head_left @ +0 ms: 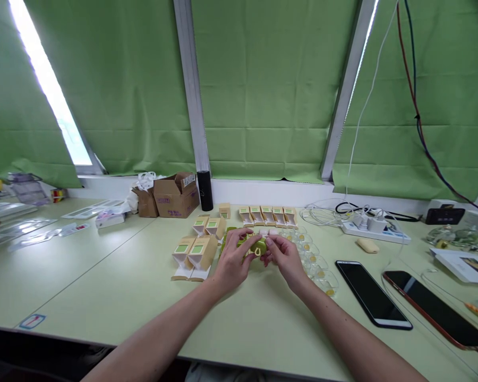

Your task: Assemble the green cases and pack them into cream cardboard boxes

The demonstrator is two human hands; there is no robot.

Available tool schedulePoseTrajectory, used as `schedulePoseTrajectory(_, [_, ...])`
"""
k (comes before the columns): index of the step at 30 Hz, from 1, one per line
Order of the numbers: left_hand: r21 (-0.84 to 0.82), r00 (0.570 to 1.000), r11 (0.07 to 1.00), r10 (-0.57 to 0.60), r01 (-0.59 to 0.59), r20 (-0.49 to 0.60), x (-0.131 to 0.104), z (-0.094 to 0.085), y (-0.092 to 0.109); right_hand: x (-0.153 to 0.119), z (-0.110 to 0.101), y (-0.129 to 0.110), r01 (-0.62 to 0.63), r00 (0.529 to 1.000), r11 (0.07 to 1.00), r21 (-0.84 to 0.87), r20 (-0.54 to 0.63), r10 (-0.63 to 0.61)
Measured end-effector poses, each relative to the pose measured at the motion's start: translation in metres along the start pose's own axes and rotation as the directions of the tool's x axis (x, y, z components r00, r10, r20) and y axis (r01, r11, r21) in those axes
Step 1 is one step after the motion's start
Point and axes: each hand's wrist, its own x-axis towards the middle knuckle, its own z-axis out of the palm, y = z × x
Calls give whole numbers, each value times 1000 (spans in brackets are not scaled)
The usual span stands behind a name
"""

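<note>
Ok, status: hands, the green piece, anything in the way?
Left hand gripping rounded green piece. Right hand at its edge. Cartons close left, clear plastic pieces close right; nothing seems blocking.

My one feed: head-worn | I face forward and down across the counter (123, 297) | near enough to catch its front edge (63, 335) | green blinds (263, 101) fill the upper half

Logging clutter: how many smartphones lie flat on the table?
2: one white-edged smartphone right of the right hand, and one orange-edged smartphone farther right. I see none partly hidden.
</note>
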Motion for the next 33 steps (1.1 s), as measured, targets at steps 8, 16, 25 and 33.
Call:
schedulePoseTrajectory(8, [-75,997,995,-75,72,-30,-2,4,-6,-1,-4,2,-15,1000,1000,-22,23,16])
schedulePoseTrajectory(16, [-364,911,843,-410,395,41,3,7,-7,0,-5,-3,-32,999,998,-51,3,32])
schedulePoseTrajectory(25, [-545,716,526,-662,653,220,15,4,-8,6,-21,-28,104,979,970,-219,-147,-138])
schedulePoseTrajectory(33, [-651,623,367,-753,664,211,13,8,-15,-20,-65,-64,153,949,785,-600,-132,-286])
